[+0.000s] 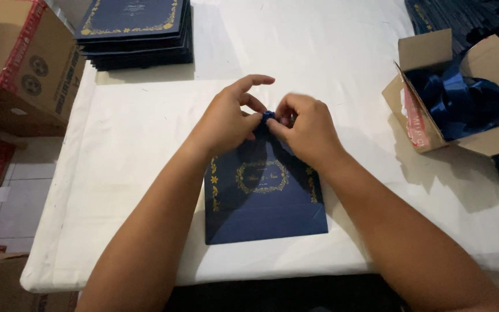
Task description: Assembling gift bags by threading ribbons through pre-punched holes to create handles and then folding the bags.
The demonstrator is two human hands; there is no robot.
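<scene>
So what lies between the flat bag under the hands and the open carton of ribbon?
In the head view, only bare white tablecloth lies between the navy bag and the ribbon carton.

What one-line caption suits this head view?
Both hands, left hand and right hand, pinch a blue ribbon atop a navy bag.

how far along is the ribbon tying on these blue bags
Done cannot be judged: no finished bag shows. In hand: the left hand and right hand pinch a blue ribbon at the top of a flat navy bag. Left: a stack of navy bags waits, and the cardboard box holds more ribbon.
</scene>
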